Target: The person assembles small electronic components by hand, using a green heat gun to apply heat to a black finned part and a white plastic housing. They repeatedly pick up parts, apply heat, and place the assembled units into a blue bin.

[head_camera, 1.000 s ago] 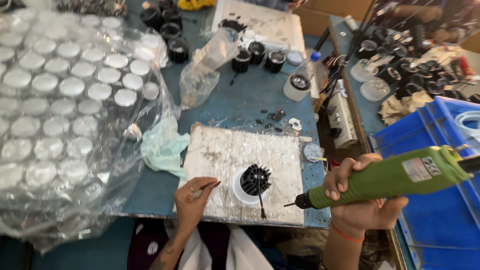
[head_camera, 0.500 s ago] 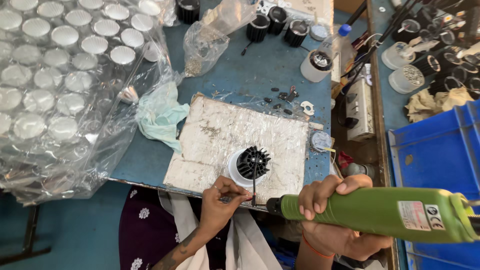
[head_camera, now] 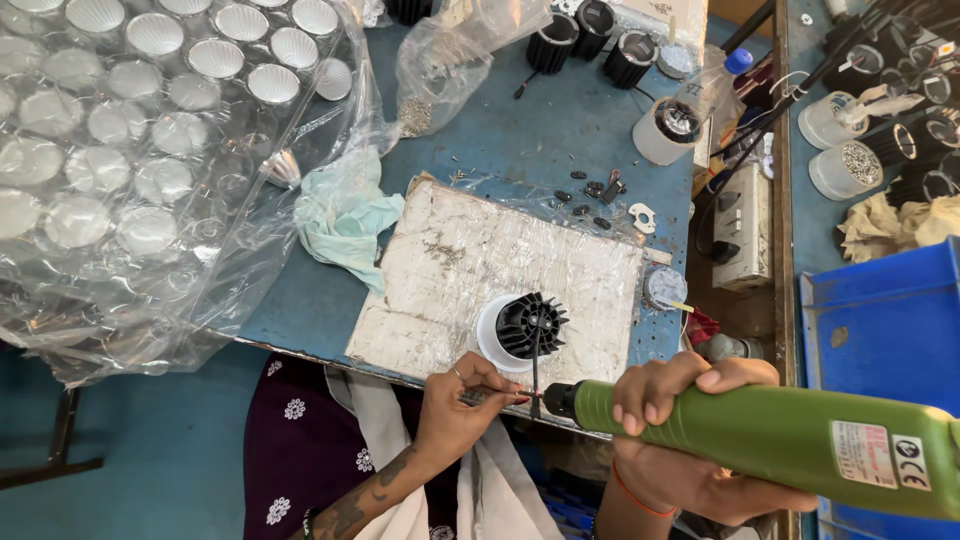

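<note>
- Gripping a green electric screwdriver [head_camera: 800, 440], the right hand [head_camera: 690, 430] is wrapping its fingers over the top of the tool's body at the near edge of the picture, with the thumb underneath.
- Pointing left, the screwdriver's dark nose [head_camera: 558, 399] is sitting just beside the left hand [head_camera: 455, 405].
- The left hand is pinching a thin bit or screw [head_camera: 495, 392] between thumb and fingertips, right at the tool's tip, with its fingers drawn narrow around it; a ring is showing on 1 finger.
- Just beyond both hands, a black finned heat sink [head_camera: 530, 325] is sitting in a white round housing [head_camera: 492, 340], standing on a worn whitish work board [head_camera: 470, 270] near that board's front edge. A thin dark rod is running from the fins down toward the hands.
- The board is lying on the blue tabletop [head_camera: 560, 130], with a pale green cloth [head_camera: 345, 220] touching its left side.
- Small dark screws and a white bracket [head_camera: 641, 217] are lying scattered past the board's far right corner.
- To the left, a clear plastic bag of round silvery reflectors [head_camera: 130, 150] is spreading over the tabletop.
- Farther off, 3 more black finned housings [head_camera: 590, 40] are standing near the far edge, beside a white cup-shaped part [head_camera: 670, 128].
- On the right, a blue bin [head_camera: 880, 310] is sitting beyond a white power strip [head_camera: 742, 235].
</note>
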